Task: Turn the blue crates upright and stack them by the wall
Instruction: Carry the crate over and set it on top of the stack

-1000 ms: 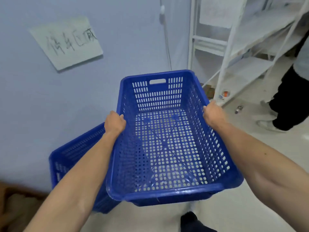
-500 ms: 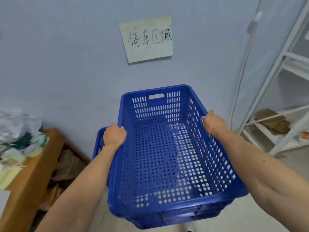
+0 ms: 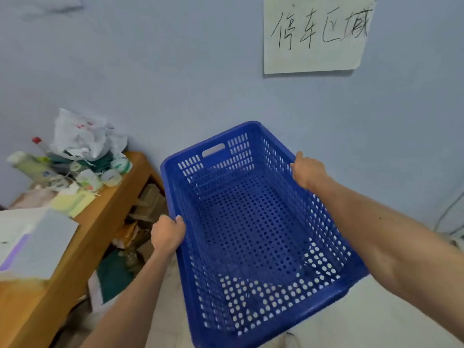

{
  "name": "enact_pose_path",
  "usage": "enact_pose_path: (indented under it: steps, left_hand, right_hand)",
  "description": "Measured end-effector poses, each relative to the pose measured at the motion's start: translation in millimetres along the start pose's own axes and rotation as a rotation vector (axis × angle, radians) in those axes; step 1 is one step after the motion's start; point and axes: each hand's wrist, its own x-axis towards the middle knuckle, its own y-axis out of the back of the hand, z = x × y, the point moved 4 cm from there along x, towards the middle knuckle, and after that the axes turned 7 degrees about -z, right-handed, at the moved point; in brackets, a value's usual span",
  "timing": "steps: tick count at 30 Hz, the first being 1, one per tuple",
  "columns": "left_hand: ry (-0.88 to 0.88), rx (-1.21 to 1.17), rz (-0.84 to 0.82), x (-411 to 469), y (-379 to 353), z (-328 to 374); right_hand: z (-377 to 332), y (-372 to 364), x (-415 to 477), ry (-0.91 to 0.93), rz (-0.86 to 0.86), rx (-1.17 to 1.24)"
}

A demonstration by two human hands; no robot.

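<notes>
Both hands, left hand [image 3: 167, 234] and right hand [image 3: 306, 170], grip perforated rectangular plastic crate [image 3: 253, 222].

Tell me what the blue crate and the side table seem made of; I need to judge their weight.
Blue crate: likely moulded plastic, with uniform colour, a slight sheen on the rim and regular perforations. Both hands grip its long rims. Side table: looks like wood or wood veneer, orange-brown and smooth; the grain is too blurred to confirm.

Crate [image 3: 253, 222] near corner cut by bottom edge; whatever's under it shows only as dark shapes thru holes. Sign [image 3: 313, 36] above crate: top cropped. Desk [image 3: 82, 247] left of crate: clutter blurred.
</notes>
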Motion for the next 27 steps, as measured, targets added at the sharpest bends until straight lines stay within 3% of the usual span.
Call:
enact_pose_path:
  steps: [7,14,18,23,27]
  left_hand:
    - [0.099,-0.279,0.041,-8.9,-1.3,-10.5]
    - [0.168,-0.673,-0.079,-29.6,-23.2,-2.6]
    - [0.162,-0.87,-0.24,-35.5,-34.2,-1.1]
    - [0.199,-1.181,-0.494,-37.5,-39.7,-1.7]
    - [0.137,-1.164,-0.615,-31.7,-46.5,3.3]
  right_hand:
    - [-63.4,18.1,67.4,0.056,-0.08,-0.151]
    - [-110.3,41.0,118.6,0.017,-0.118,-0.119]
    - [-138.8,51.1,145.0,-0.053,-0.148,-0.064]
    - [-180.1,52.3,171.0,-0.008,-0.1,-0.079]
    - [-200.9,44.6,192.5,0.04,-0.074,-0.118]
